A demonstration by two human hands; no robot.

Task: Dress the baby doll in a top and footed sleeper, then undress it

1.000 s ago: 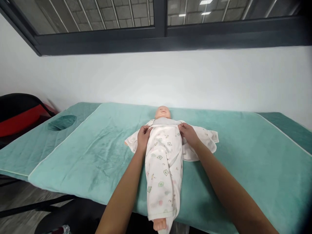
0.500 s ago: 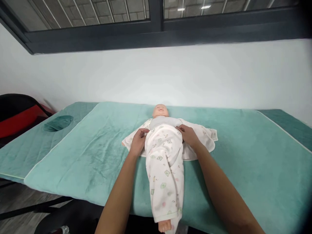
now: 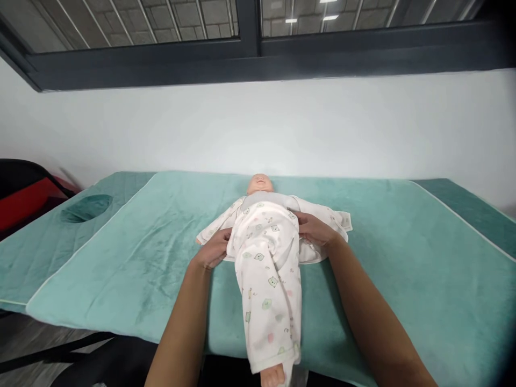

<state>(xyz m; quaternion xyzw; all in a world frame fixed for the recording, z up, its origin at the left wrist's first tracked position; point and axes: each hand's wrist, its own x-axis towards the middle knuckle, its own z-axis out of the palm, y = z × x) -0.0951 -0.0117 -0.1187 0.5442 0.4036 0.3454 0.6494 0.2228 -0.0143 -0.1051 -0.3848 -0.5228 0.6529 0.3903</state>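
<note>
Baby doll (image 3: 260,185) lying face-up on teal massage bed (image 3: 403,252), between both hands. Left hand (image 3: 212,250) and right hand (image 3: 316,230) gripping printed white pants (image 3: 268,269) at the waist, steadying each side.

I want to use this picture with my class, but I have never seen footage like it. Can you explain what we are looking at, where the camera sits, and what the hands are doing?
There is no machine here: a person wears a camera on the head, looking forward and down at their own two bare arms. A baby doll lies on its back on a padded table covered with a green towel. The doll wears white printed baby clothes. The left hand and the right hand rest on either side of the doll's middle, touching the clothes; whether either grips the cloth is hard to tell. One bare foot sticks out at the near edge. Behind is a white wall under a dark-framed window.
</note>
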